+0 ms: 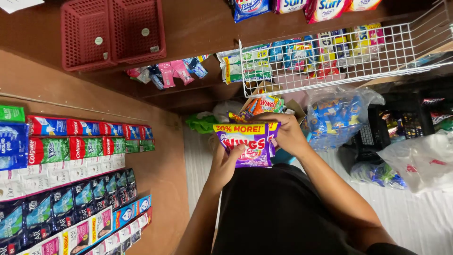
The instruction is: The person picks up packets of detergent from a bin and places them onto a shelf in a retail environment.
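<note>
Both hands hold a stack of purple sachet packets point(245, 144) with a yellow top band, close in front of my body. My left hand point(225, 163) grips the stack's lower left side, thumb on the front packet. My right hand point(282, 132) wraps over the top right edge, fingers curled across the packets behind. Just beyond the stack sits an open cardboard box point(266, 101) with more orange and purple packets inside.
A brown board point(165, 170) at left carries rows of hanging sachet strips point(71, 146). Two red plastic baskets point(111, 33) sit on the shelf above. A white wire basket point(330, 61) holds small packets. Plastic bags of goods point(337, 115) and a black crate point(377, 134) stand at right.
</note>
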